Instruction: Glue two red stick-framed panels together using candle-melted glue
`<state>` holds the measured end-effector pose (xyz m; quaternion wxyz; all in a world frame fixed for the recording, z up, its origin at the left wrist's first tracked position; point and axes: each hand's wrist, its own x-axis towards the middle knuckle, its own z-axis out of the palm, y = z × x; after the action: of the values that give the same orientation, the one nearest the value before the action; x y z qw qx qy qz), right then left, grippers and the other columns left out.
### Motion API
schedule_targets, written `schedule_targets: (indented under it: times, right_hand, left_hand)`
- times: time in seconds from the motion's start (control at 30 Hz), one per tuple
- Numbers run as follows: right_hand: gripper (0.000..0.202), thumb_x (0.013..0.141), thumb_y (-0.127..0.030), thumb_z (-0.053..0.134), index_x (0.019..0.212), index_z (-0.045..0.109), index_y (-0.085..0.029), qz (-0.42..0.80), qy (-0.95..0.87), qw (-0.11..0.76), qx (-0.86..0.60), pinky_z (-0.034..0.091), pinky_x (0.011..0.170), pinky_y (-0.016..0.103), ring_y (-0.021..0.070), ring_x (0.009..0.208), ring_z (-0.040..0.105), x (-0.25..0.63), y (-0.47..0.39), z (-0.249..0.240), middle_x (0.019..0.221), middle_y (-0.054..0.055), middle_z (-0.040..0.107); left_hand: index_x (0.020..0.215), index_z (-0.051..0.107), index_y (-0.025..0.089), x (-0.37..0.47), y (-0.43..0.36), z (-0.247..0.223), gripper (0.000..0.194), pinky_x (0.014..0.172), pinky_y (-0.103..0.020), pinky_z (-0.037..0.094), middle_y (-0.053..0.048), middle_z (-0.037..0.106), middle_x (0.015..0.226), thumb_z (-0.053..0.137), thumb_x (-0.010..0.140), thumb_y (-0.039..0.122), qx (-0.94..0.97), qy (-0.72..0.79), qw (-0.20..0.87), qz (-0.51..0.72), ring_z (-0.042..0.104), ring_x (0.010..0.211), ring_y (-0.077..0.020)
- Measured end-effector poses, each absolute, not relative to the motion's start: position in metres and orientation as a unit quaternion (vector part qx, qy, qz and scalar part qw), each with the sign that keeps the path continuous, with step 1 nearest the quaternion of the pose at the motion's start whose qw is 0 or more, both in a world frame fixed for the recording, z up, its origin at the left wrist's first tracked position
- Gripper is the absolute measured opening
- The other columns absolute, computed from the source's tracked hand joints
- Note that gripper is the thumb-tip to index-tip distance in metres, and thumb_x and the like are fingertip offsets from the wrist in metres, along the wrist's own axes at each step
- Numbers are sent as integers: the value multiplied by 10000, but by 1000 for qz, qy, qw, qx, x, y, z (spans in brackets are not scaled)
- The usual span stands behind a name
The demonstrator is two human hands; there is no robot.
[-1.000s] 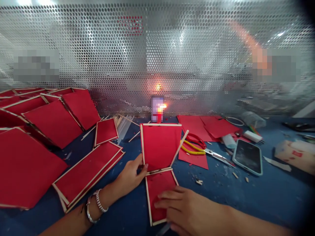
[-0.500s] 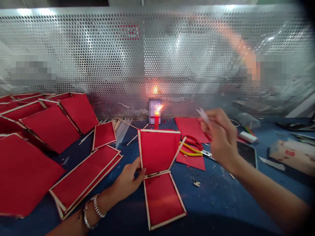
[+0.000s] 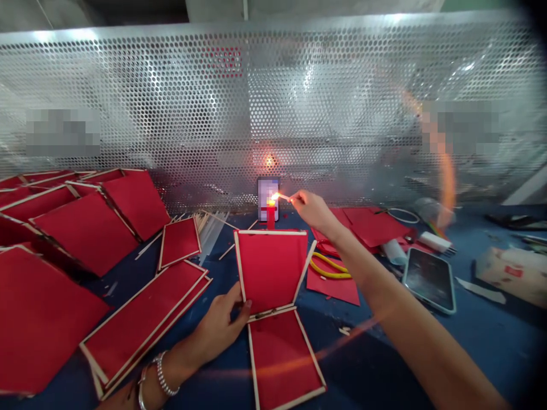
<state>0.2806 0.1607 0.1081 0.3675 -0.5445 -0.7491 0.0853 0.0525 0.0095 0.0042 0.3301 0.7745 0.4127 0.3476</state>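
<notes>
My left hand (image 3: 226,319) grips the left edge of a red panel (image 3: 271,267) edged with pale sticks, which stands upright. A second red panel (image 3: 284,359) lies in front of it, meeting it at the lower edge. On the upright panel's right side, one pale stick (image 3: 305,270) leans outward. My right hand (image 3: 310,208) pinches a thin, pale stick (image 3: 285,197) whose far end is at the flame of a red candle (image 3: 270,216). The candle stands behind the upright panel, before a phone (image 3: 262,196).
Framed red panels (image 3: 89,228) crowd the left side. Yellow-handled pliers (image 3: 329,267) lie partly under my right arm, near red sheets (image 3: 371,225). Farther right are a dark-screened phone (image 3: 429,279) and a tissue pack (image 3: 513,273). A perforated metal screen (image 3: 192,114) stands behind.
My right hand has moved left and forward, bringing the pale stick to the candle flame. The phone on the right is now uncovered. My left hand still holds the panel.
</notes>
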Motion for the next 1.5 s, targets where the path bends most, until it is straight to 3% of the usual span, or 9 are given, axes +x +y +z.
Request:
schedule_targets:
  times: [0.4, 0.57, 1.5]
  right_hand:
    - [167, 793, -198, 436, 719, 577, -148, 95, -730, 386, -556, 321, 587, 230, 136, 661, 530, 277, 158, 108, 715, 40, 617]
    - [176, 793, -192, 421, 722, 575, -144, 98, -727, 393, -554, 317, 574, 229, 131, 640, 518, 276, 156, 108, 700, 38, 610]
    - [145, 785, -202, 448, 707, 567, -173, 95, -717, 411, -554, 315, 559, 237, 139, 615, 517, 274, 161, 100, 677, 28, 611]
  left_hand:
    - [1209, 418, 247, 53, 10, 4, 293, 706, -244, 483, -19, 644, 1003, 403, 916, 252, 765, 425, 333, 351, 626, 836, -166]
    - [1198, 429, 231, 54, 9, 7, 287, 645, -231, 479, -10, 651, 911, 396, 913, 234, 773, 421, 319, 351, 625, 724, -147]
    - [1165, 444, 230, 53, 10, 3, 261, 608, -219, 466, 0, 656, 887, 398, 908, 225, 774, 422, 313, 355, 620, 683, -138]
